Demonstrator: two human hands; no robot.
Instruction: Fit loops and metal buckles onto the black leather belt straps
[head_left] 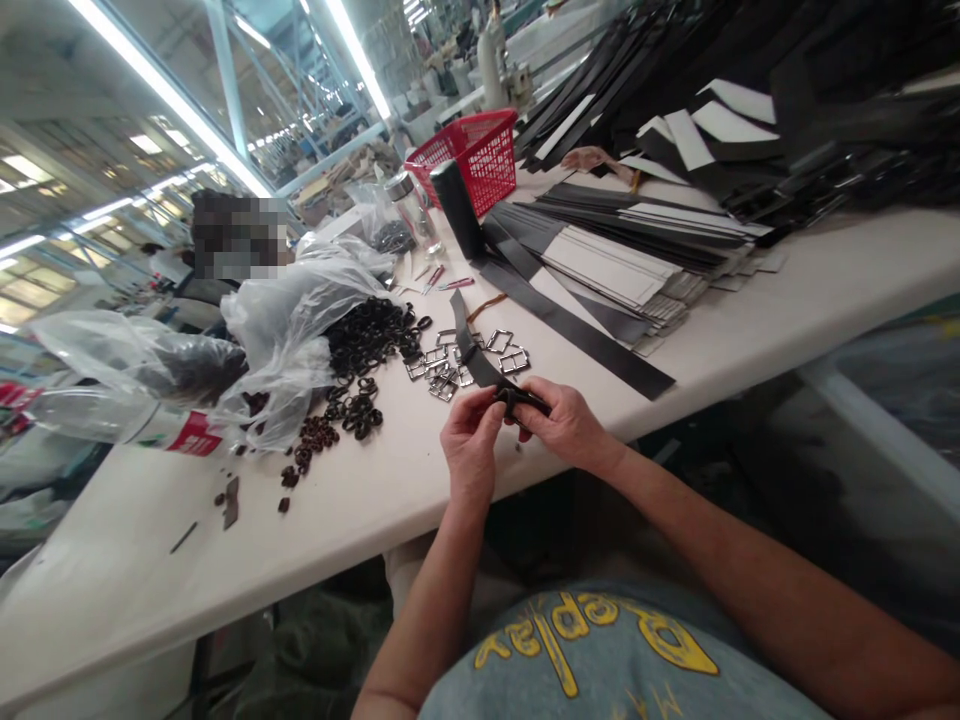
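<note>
A dark strap (471, 350) runs from the tabletop up to my two hands at the near edge. My left hand (472, 440) pinches its end from the left, and my right hand (562, 422) closes round the same end from the right. The small dark part between my fingertips is too hidden to name. Just beyond the hands lie several metal buckles (442, 368), some partly behind the strap. To their left is a heap of black loops (375, 340), with brown loops (316, 440) nearer the edge.
Stacks of dark and white strips (607, 265) cover the right side of the table (375, 510). A red basket (480, 165), a black cylinder (457, 210) and a glass bottle (415, 215) stand behind. Plastic bags (277, 310) and a clear bottle (97, 415) lie left.
</note>
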